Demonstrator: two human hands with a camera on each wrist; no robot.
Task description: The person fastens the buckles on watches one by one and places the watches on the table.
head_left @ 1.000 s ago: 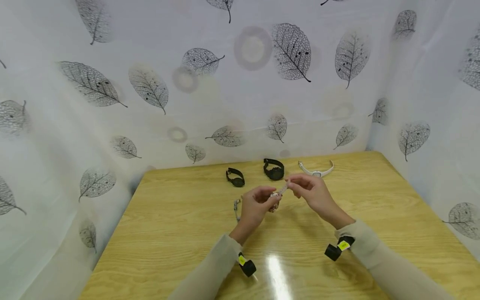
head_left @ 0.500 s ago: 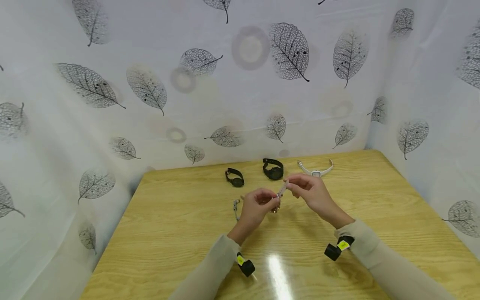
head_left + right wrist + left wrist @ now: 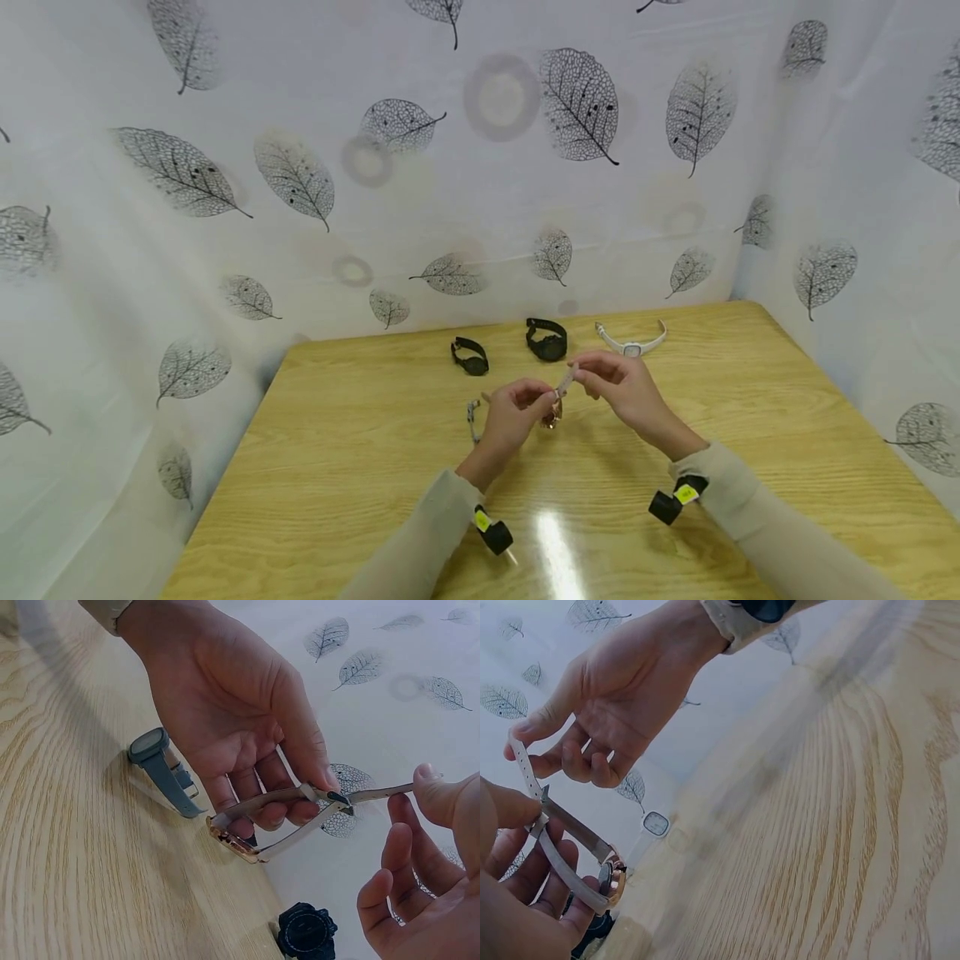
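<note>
A wristwatch with a rose-gold case and a pale strap is held between my two hands above the table. My left hand pinches the strap at its buckle, thumb on top, with the other fingers inside the loop. The free strap end, which has punched holes, is pinched between thumb and index finger of my right hand. In the left wrist view the strap forms a closed loop through the buckle, and the case hangs below. Its dial faces away from that camera.
Two black watches stand at the back of the wooden table, a smaller one and a larger one. A white watch lies behind my right hand. Next to my left hand is a grey-blue watch. A leaf-print curtain surrounds the table.
The strap end between my hands now rises more steeply, and the rose-gold case shows lower beneath my left fingers. Both hands stay in nearly the same place.
</note>
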